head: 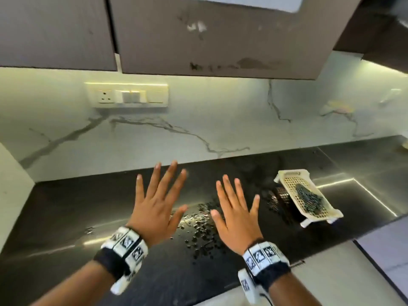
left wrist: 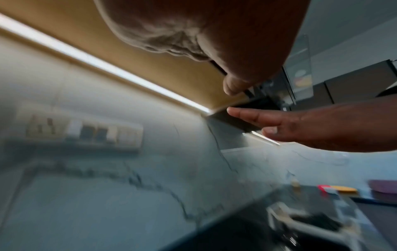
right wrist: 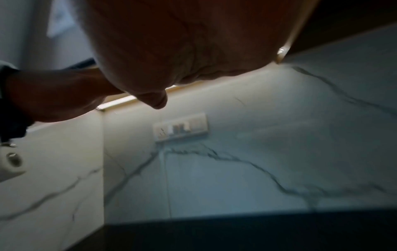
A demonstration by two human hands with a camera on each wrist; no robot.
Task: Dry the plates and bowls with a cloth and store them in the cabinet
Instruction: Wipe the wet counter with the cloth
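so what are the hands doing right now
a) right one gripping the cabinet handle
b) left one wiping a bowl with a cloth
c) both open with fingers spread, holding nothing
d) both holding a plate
c: in the head view the left hand and right hand are both held out with fingers spread over the wet dark countertop, and neither holds a plate, bowl or cloth.

Dark glossy countertop [head: 66, 208] is being backed by white marble-veined backsplash [head: 198, 120]. Switch-and-socket panel [head: 128, 96] is being lit from above by an under-cabinet light strip [left wrist: 120, 74]. Brown wall cabinets [head: 209, 34] are being mounted overhead.
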